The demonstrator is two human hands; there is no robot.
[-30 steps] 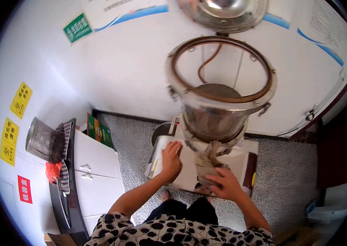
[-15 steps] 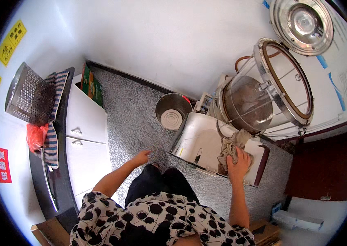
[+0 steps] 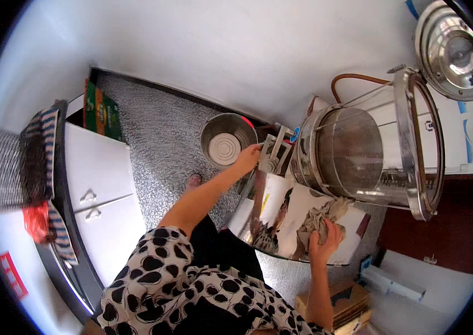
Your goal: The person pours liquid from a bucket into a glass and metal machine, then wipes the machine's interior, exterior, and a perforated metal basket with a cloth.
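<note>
My right hand [image 3: 326, 244] is closed on a crumpled grey-brown rag [image 3: 322, 219], which it presses against the shiny curved metal casing [image 3: 298, 202] of a machine. To the left, my left hand [image 3: 249, 158] grips the edge of a metal bracket [image 3: 273, 152] at the casing's far left end; its fingertips are partly hidden. Beyond the casing, a round steel chamber [image 3: 353, 148] stands tipped toward the right with its mouth uncovered. Its polished round lid [image 3: 454, 50] is swung away at the upper right.
A metal bucket [image 3: 205, 139] stands on the speckled floor beside my left hand. White cabinets [image 3: 99, 162] line the left, with a perforated steel basket [image 3: 7, 167] and a red plastic bag [image 3: 36, 222] on top. Cardboard [image 3: 348, 304] lies near my right forearm.
My left hand has gone from hanging free over the floor up and right to the bracket. My right hand stays on the rag against the casing. The view has shifted and turned.
</note>
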